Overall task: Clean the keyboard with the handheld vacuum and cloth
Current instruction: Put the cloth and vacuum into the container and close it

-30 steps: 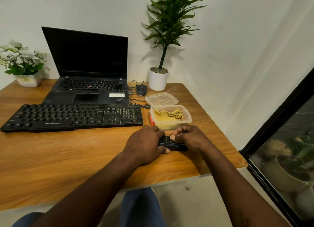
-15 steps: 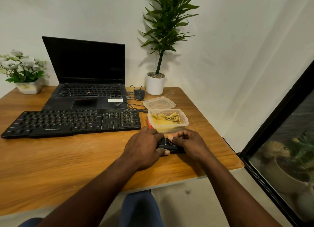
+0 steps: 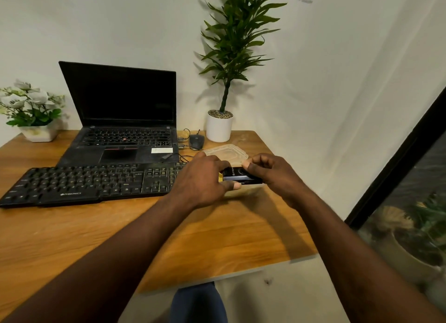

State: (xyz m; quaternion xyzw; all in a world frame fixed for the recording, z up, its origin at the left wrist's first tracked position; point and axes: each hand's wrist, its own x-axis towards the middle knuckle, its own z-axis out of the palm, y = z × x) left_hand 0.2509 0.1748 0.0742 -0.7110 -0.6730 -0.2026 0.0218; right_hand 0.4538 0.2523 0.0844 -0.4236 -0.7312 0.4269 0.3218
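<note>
A small black handheld vacuum [image 3: 239, 176] is held between both hands just above the desk, right of the keyboard. My left hand [image 3: 205, 180] grips its left end, thumb underneath. My right hand [image 3: 272, 175] grips its right end, fingers curled over the top. The black external keyboard [image 3: 91, 183] lies flat on the wooden desk [image 3: 229, 233] in front of the laptop. The plastic box with the yellow cloth is almost wholly hidden behind my hands; only a yellow sliver [image 3: 220, 177] shows.
An open black laptop [image 3: 120, 119] stands behind the keyboard. A clear plastic lid [image 3: 226, 151], a black mouse [image 3: 196, 141] with cables and a white potted plant [image 3: 219, 127] sit at the back right. A flower pot [image 3: 38, 133] stands far left. The desk edge and dark window are on the right.
Both hands have lifted the vacuum off the desk and raised it in front of the cloth box. The camera view has tilted upward.
</note>
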